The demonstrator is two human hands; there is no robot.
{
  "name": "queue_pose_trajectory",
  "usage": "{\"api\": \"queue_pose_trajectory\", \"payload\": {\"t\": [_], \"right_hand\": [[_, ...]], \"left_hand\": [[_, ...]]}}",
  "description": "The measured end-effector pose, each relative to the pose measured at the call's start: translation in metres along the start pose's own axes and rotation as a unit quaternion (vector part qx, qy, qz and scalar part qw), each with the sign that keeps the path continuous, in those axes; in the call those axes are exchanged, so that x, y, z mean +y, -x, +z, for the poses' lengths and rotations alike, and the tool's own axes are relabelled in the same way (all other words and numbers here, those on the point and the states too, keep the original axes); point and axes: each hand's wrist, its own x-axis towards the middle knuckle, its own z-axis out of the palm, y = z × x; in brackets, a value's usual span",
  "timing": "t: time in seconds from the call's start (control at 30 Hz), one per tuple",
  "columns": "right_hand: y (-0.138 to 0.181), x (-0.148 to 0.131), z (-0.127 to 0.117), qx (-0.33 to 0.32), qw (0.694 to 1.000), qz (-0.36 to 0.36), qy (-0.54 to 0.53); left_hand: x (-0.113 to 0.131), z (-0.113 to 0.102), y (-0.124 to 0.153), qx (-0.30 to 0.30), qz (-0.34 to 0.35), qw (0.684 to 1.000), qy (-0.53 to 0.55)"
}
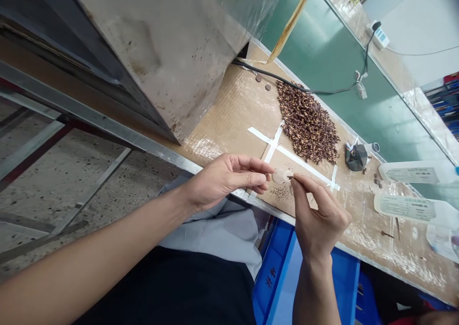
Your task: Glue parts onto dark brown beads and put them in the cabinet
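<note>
Both my hands meet above the brown-covered table (229, 110), near its front edge. My left hand (233, 179) has thumb and fingers drawn together. A small brownish bit shows at its fingertips, too little to name. My right hand (321, 210) pinches a small dark piece (289, 177) between thumb and forefinger. Between the fingertips is a clear round disc (280, 176); I cannot tell whether it is held or lies on the table. Dark crumbs (279, 192) are scattered just below it. Beyond the hands lies a large pile of small brown-and-gold pieces (306, 122).
White tape strips (274, 146) mark the table. A metal box (172, 52) stands at left. A black cable (322, 92) crosses behind the pile. At right are a black container (356, 157) and white bottles (405, 205). Blue crates (276, 267) sit below the edge.
</note>
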Motion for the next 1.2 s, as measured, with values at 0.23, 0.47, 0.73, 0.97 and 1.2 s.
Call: {"api": "queue_pose_trajectory", "payload": {"t": [0.23, 0.47, 0.73, 0.97, 1.2], "right_hand": [[-0.012, 0.009, 0.006, 0.038, 0.998, -0.045, -0.004], [-0.015, 0.014, 0.011, 0.010, 0.998, -0.061, -0.007], [-0.014, 0.013, 0.008, 0.035, 0.997, -0.060, -0.019], [-0.009, -0.006, -0.006, 0.098, 0.993, 0.015, -0.070], [0.001, -0.025, -0.005, 0.067, 0.979, 0.084, -0.174]], "left_hand": [[0.001, 0.000, 0.000, 0.001, -0.005, 1.000, 0.006], [0.000, -0.002, 0.000, -0.005, -0.011, 1.000, 0.003], [0.004, -0.005, 0.001, -0.026, -0.010, 0.999, 0.036], [0.009, -0.004, -0.002, -0.025, -0.042, 0.997, 0.068], [0.007, 0.001, -0.005, -0.027, -0.053, 0.995, 0.079]]}}
